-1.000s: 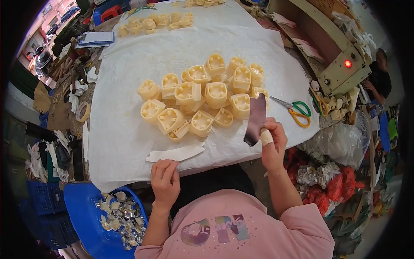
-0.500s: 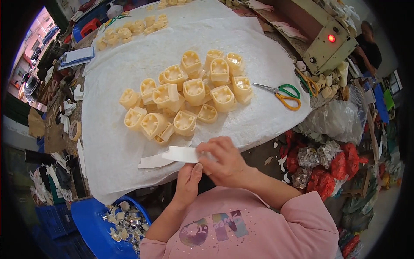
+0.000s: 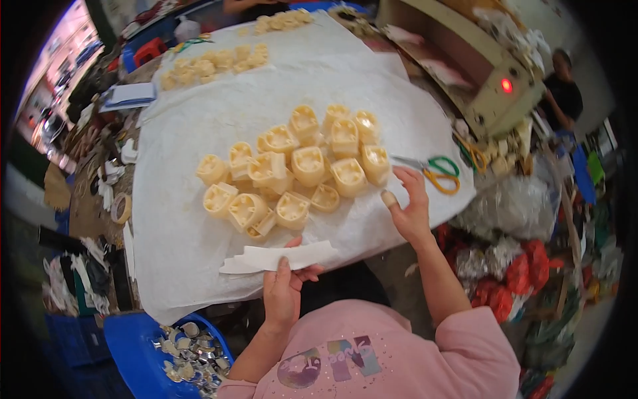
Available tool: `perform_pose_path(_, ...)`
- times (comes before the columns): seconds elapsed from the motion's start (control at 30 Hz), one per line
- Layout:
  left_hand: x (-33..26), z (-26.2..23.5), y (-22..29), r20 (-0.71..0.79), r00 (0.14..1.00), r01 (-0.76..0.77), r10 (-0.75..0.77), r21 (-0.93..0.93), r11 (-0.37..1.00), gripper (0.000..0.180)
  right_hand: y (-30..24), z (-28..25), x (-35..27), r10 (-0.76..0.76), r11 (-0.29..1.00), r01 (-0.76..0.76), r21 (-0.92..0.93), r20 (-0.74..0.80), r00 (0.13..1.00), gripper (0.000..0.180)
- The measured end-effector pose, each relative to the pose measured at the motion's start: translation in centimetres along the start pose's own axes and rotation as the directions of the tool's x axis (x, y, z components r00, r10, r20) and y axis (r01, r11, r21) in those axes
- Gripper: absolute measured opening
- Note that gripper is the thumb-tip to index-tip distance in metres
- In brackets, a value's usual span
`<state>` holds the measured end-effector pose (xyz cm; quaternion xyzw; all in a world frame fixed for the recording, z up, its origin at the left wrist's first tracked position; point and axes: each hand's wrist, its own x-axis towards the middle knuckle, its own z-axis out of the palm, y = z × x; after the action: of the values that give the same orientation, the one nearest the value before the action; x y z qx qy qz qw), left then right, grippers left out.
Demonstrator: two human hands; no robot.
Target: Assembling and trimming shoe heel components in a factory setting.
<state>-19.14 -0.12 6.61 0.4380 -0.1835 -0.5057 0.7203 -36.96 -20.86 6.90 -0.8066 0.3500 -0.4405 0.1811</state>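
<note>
My left hand pinches a long white strip with a stepped edge at the table's near side, thumb on top. Whether a second strip lies under its left end I cannot tell. Over the table's right front, my right hand is held with fingers apart and nothing between them. It is just right of a cluster of cream hollow plastic pieces, round-sided with small pegs inside. Beyond its fingertips lie scissors with one green and one orange handle loop.
White sheeting covers the table, with more cream pieces farther back. A blue tub of shiny scraps stands lower left. At right are a metal box with a red light, plastic bags and a person.
My right hand has left the white strip and moved right and forward, its fingers spreading. The strip, upright and short-looking before, now lies flatter in my left hand. The whole view has shifted slightly.
</note>
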Motion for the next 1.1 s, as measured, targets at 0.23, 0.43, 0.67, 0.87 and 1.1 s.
perform_pose_path(0.23, -0.6, 0.9, -1.0, 0.141, 0.984, 0.105, -0.106, 0.021, 0.994, 0.045, 3.1, -2.1, -0.7, 0.125, 0.987, -0.12, -0.111, 0.041, 0.991, 0.062)
perform_pose_path(0.43, -0.6, 0.8, -1.0, 0.089, 0.995, 0.052, -0.051, -0.013, 0.999, 0.046, 3.1, 0.0, 1.7, 0.084, 0.985, -0.061, -0.161, 0.142, 0.986, 0.066)
perform_pose_path(0.67, -0.1, 1.0, -0.8, 0.132, 0.988, 0.073, -0.078, 0.041, 0.996, 0.046, 4.1, 1.6, 1.2, 0.146, 0.986, -0.132, -0.105, 0.135, 0.98, 0.065)
perform_pose_path(0.87, -0.1, 0.4, -1.1, 0.112, 0.989, 0.1, -0.101, 0.02, 0.995, 0.045, 4.2, 2.5, 0.4, 0.085, 0.978, -0.071, -0.196, 0.065, 0.994, 0.063)
perform_pose_path(1.1, 0.0, 0.3, -1.4, 0.14, 0.983, 0.115, -0.12, 0.039, 0.993, 0.044, 3.1, 1.9, -0.6, 0.165, 0.967, -0.171, -0.189, -0.047, 0.985, 0.061)
